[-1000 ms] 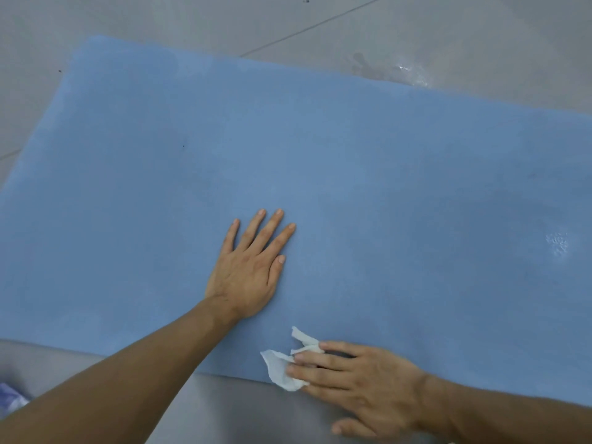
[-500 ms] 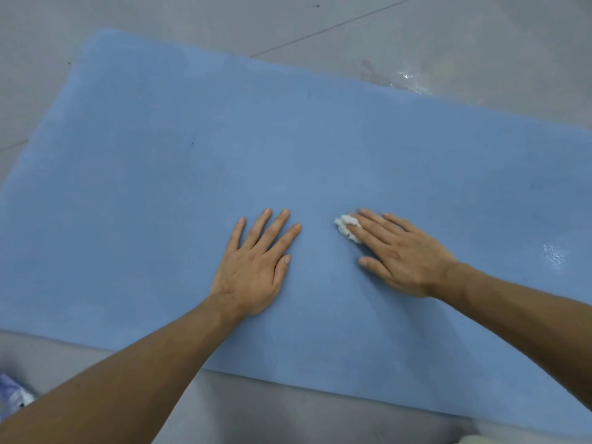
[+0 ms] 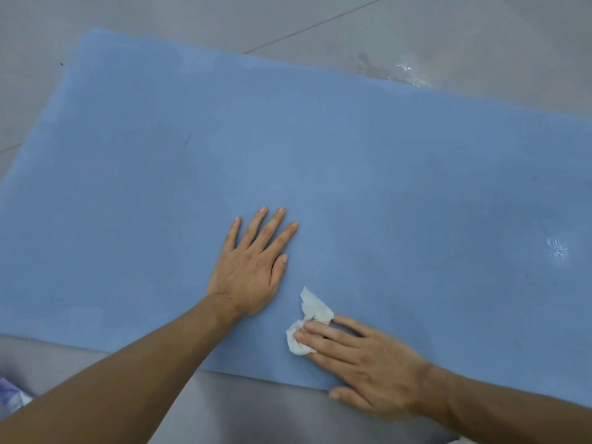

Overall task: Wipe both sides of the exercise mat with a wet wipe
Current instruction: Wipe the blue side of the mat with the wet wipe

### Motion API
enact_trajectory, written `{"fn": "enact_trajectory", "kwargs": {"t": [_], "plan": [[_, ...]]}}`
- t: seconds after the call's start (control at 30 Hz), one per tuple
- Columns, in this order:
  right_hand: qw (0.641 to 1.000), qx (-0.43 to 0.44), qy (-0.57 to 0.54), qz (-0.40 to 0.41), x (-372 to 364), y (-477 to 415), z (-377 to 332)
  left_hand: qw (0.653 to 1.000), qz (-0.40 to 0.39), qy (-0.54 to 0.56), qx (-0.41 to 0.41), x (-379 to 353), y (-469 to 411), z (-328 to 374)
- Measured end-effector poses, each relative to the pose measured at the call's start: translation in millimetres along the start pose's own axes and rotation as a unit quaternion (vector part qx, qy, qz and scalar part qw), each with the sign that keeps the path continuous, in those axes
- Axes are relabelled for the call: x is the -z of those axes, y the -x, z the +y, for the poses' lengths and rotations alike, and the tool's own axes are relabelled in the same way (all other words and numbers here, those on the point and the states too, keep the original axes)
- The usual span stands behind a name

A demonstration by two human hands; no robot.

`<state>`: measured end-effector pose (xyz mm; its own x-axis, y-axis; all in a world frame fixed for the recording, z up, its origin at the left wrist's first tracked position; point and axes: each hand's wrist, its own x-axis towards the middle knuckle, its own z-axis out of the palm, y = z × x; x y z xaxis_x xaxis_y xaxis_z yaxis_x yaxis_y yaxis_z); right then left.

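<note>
Grey floor tiles [image 3: 224,408] are showing along the near edge, where the right hand [image 3: 368,360] is pressing a crumpled wet wipe [image 3: 307,328] under flat, close-set fingers [image 3: 323,330], pinning rather than gripping it. Just beyond, the left hand [image 3: 253,267] is lying palm-down, fingers spread, bracing the blue exercise mat [image 3: 352,161], which is stretching flat toward the far tiles. It is looking light, soft and floppy; lifting a near corner or edge should suit turning it.
</note>
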<state>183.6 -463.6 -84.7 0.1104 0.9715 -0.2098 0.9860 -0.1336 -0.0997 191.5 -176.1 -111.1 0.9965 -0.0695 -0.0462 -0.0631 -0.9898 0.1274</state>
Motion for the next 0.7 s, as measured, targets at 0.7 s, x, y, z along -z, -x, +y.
{"fn": "enact_trajectory", "kwargs": {"t": [0.7], "plan": [[0.953, -0.276, -0.052, 0.111, 8, -23, 113, 1.0, -0.009, -0.008, 0.005, 1, 1, 0]]}}
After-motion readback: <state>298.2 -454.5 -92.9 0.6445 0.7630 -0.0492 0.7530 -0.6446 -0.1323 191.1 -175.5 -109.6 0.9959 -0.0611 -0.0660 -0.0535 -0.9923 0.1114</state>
